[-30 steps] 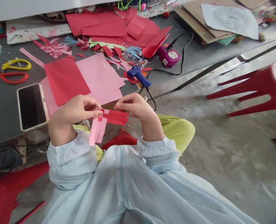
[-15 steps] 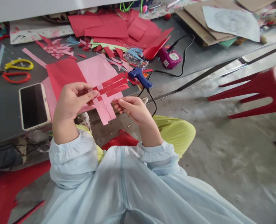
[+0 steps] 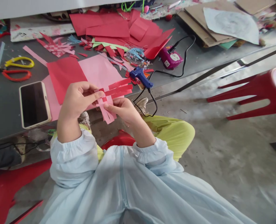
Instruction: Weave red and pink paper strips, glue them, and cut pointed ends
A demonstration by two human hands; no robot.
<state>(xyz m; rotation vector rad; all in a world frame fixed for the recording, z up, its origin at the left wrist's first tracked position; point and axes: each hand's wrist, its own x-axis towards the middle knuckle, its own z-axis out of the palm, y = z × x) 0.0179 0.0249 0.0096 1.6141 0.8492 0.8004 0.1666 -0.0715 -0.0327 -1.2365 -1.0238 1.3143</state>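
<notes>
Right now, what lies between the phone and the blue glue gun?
In the head view: pink paper, the red sheet, the left hand and the woven red-and-pink strips.

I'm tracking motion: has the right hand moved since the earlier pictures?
Yes: against the glue gun, the right hand has shifted leftward, toward the left hand.

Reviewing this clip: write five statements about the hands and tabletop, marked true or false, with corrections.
1. The left hand pinches the woven red and pink paper strips. True.
2. The right hand grips the yellow-and-red-handled metal scissors. False: it holds the same strips; the scissors lie on the grey table.
3. The flat red paper sheet overlaps pink paper. True.
4. The screen of the pale-framed rectangular phone is lit. False: it is dark.
5. A blue plastic glue gun lies near the table's edge. True.
</notes>
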